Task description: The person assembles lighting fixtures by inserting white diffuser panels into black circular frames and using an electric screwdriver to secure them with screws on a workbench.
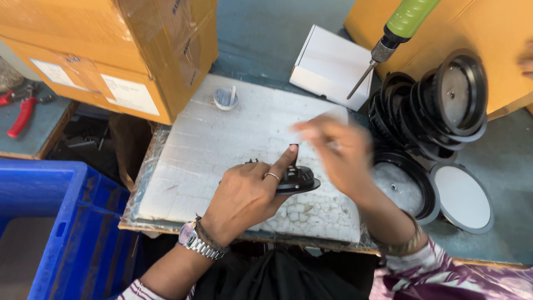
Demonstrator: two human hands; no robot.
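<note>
Here, head view: left hand (244, 194) presses down on a black round housing (297, 179) lying on the white foam slab (211, 139), index finger (286, 158) extended along its top, remaining fingers curled over the part; wrist low, forearm entering from below. Right hand (336, 150) hovers just beyond the housing, motion-blurred, fingers loosely spread; whether it holds anything cannot be told. Judgement: keep the part pinned flat and steady. Hanging screwdriver (388, 41) sits well apart; stacked black housings (438, 105) at right.
</note>
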